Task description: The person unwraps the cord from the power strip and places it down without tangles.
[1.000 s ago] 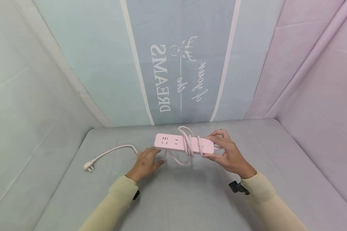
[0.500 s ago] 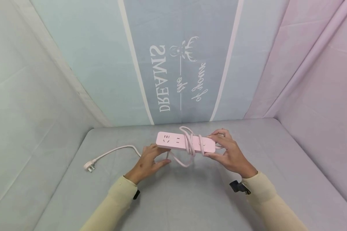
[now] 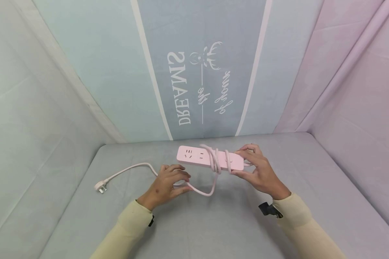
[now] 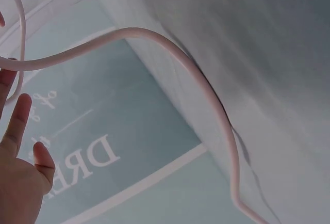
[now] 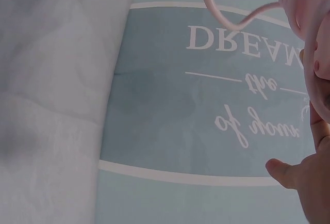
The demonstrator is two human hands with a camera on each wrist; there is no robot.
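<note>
- We see the right hand gripping one end of a pale pink, long rectangular plastic power strip, thumb below and fingers curled over the top, holding it lifted above the grey fabric-covered bench.
- The strip lies roughly level, its socket face turned up, with two sockets showing on the free end that points towards the left hand.
- Several turns of the pale pink round cable are wrapped around the middle of the strip, just beside the right fingers.
- From those turns the cable hangs in a loose loop below the strip and runs to the left hand.
- The left hand has its fingers curled around the cable, holding it low over the bench, below and to the left of the strip.
- Past the left hand the cable trails across the bench to a white three-pin plug, which lies well apart from both hands.
- In the left wrist view we see the cable arching past the straightened fingertips.
- Behind the bench hangs a blue-grey cloth backdrop with white lettering and a deer-head print, flanked by pale green and pink cloth.
</note>
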